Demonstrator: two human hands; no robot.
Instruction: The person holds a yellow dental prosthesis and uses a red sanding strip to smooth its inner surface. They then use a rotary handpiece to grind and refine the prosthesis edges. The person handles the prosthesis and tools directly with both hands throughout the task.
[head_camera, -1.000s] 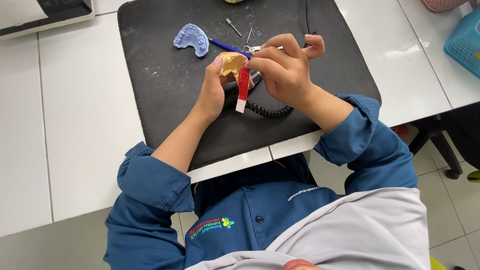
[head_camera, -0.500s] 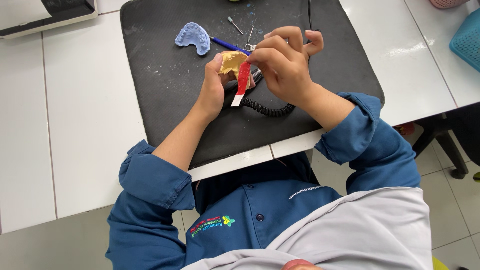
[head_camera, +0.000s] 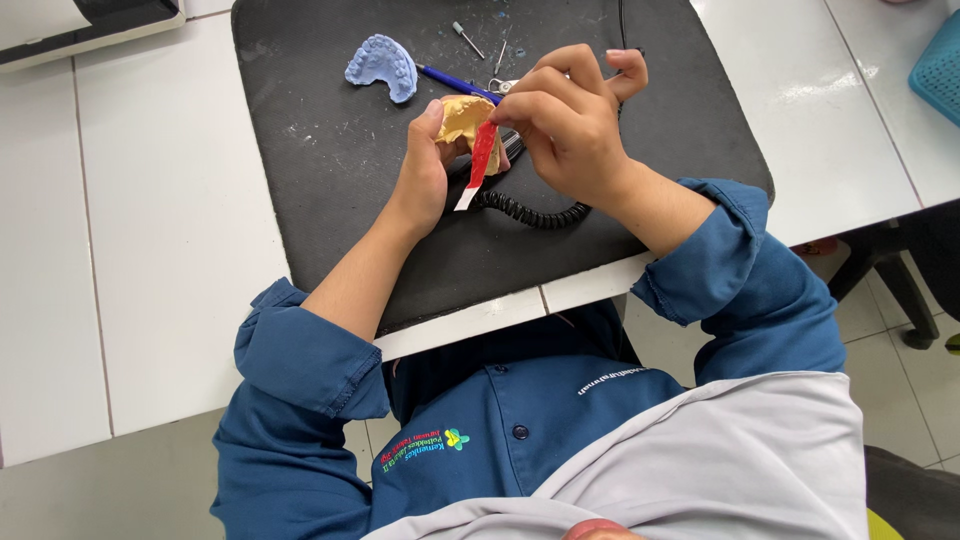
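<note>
On black mat (head_camera: 330, 190): left hand (head_camera: 425, 170) grip clamped on yellow cast (head_camera: 462, 118); right hand (head_camera: 570, 125) pinching red strip (head_camera: 482, 155); blue cast (head_camera: 382, 66) near.

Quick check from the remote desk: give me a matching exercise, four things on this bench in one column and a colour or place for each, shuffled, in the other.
Things:
1. dental cast in the left hand
2. strip pinched by the right hand
3. dental mould lying on the mat
4. coiled cord

Colour or place:
A. black, on the mat below the right hand
B. yellow
C. red with a white lower end
D. light blue, upper left of the hands

Pairs: 1-B, 2-C, 3-D, 4-A
</note>
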